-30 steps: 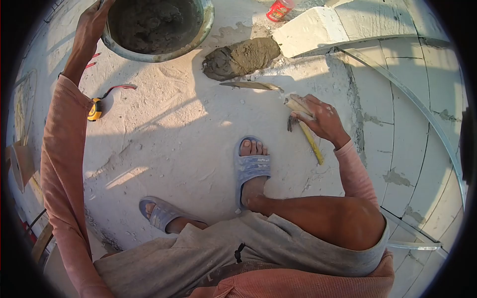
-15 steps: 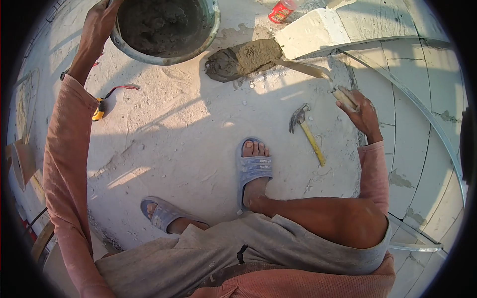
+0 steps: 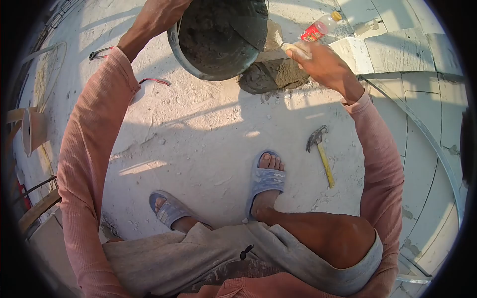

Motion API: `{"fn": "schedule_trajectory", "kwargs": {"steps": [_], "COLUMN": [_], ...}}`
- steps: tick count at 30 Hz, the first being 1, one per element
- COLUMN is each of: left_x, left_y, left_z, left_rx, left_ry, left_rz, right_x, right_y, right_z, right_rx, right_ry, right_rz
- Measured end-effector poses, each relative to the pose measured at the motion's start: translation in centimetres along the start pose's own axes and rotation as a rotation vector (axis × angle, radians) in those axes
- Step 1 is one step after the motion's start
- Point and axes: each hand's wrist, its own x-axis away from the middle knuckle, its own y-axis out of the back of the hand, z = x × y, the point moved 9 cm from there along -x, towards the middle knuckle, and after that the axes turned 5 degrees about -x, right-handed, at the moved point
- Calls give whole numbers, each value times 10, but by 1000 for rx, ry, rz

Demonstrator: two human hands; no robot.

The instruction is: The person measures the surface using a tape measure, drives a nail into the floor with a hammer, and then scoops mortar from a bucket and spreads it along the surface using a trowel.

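A dark bucket of wet mortar is tipped at the top of the view. My left hand grips its left rim, the fingertips partly out of sight. My right hand is closed round the pale handle of a trowel, whose blade reaches over the bucket's right rim into its mouth. Below that hand a heap of mortar lies on the floor against the end of a row of pale blocks.
A hammer with a yellow handle lies on the dusty floor, right of my sandalled feet. A red-labelled bottle lies beyond my right hand. A long metal strip curves along the right, and a pot-like container stands far left.
My right hand has moved up and left, bringing the trowel from beside the mortar heap to the bucket. The bucket is now tipped more, with my left hand still on its rim.
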Motion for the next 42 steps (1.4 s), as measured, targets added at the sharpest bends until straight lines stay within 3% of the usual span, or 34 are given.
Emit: {"fn": "schedule_trajectory", "kwargs": {"steps": [3,12,15,16,19,25,29,31,35,36,38,42], "left_x": [1,-1,-1,-1,14,7,-5,3,9,21,8,6], "left_y": [-3,-6,-6,-5,-4,-1,3,5,28,16,16,14], "left_z": [-4,-8,-10,-8,-24,-10,4,1,13,-26,-5,-10], "left_rx": [3,-166,-157,-160,-147,-57,-47,7,-313,-229,-163,-147], "left_ry": [4,20,5,-1,-6,-9,-38,64,213,121,110,84], "left_rz": [16,-34,-52,-61,-93,-52,-7,-39,-175,-77,-75,-82], "right_x": [-7,5,13,1,14,38,77,107,172,180,197,204], "right_y": [-3,-17,-33,-40,-44,-68,-65,-69,-91,-96,-106,-120], "right_z": [58,75,108,92,82,48,27,15,-32,-43,-63,-82], "right_rx": [291,38,-66,-221,-551,-1105,-1172,-1236,-1532,-1606,-1753,-1932], "right_ry": [340,279,465,251,-61,-102,-204,-280,-441,-505,-640,-688], "right_rz": [-368,-270,-270,-93,274,212,138,104,78,83,92,144]}}
